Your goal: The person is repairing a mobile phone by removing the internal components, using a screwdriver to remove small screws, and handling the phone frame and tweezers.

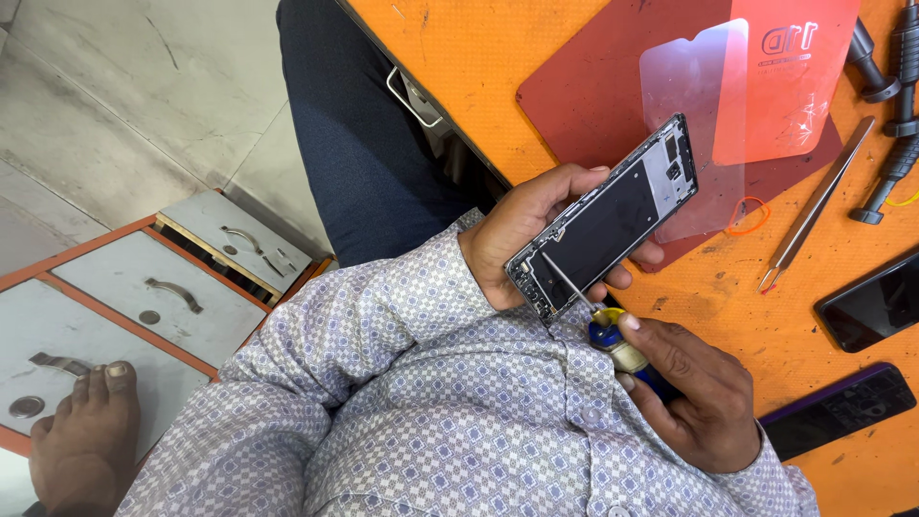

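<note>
Between my hands, my left hand [522, 230] grips the phone frame [605, 218], slanting up and away, while my right hand [694, 393] holds the screwdriver [598, 321], tip touching its lower end.

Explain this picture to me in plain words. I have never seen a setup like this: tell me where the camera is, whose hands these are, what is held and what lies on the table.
The single picture comes from a camera worn on a person's head, looking down at their own lap and hands. There is no machine here.

The left hand grips an opened phone frame, its inside facing up. The right hand holds a small screwdriver with a blue and yellow handle, its thin tip resting on the frame's lower end.

The hands work over the edge of an orange table. On it lie a red mat, a clear screen protector, metal tweezers, more dark screwdrivers and two dark phones, one nearer the person. Grey drawers and a bare foot show at the left.
</note>
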